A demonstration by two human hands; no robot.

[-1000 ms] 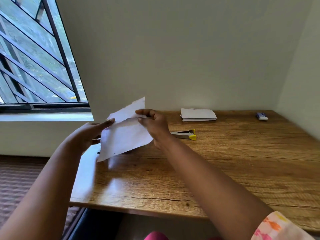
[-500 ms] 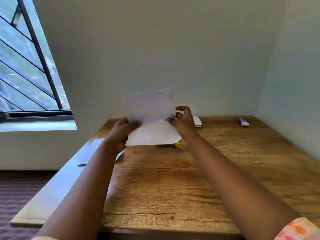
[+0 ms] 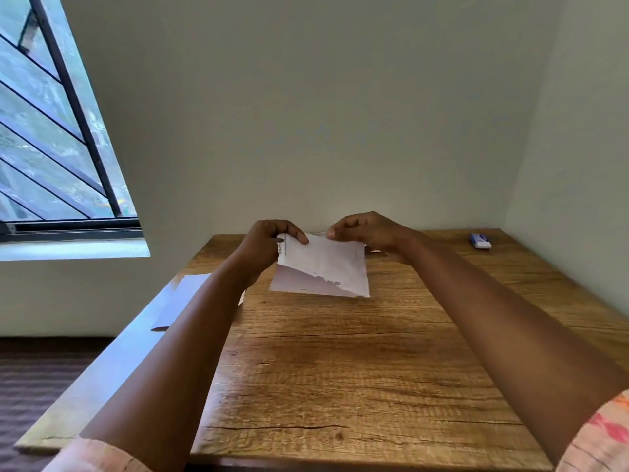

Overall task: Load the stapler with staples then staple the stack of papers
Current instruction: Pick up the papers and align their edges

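I hold the stack of papers (image 3: 326, 267) up over the far middle of the table (image 3: 340, 369). My left hand (image 3: 269, 248) pinches the top left corner of the papers, with my thumb lying on the front of the sheet. My right hand (image 3: 367, 231) pinches the top edge a little to the right, with its fingers curled over. The papers hang down from my hands, and the bottom edge is close to the wood. I cannot tell if it touches. The front sheet is torn along the bottom, so the sheet behind it peeks out at the lower left. There is a thin line of tiny print down the left edge by my thumb, too small to read.

More paper (image 3: 190, 301) lies flat on the left side of the table, partly under my left arm. A small blue and white box (image 3: 480, 240) sits at the far right of the table, near the corner of the walls. I cannot see the stapler; my hands and the papers cover the spot behind them. A window (image 3: 51, 131) with dark bars is on the left wall. My sleeves are pale with pink and orange marks.
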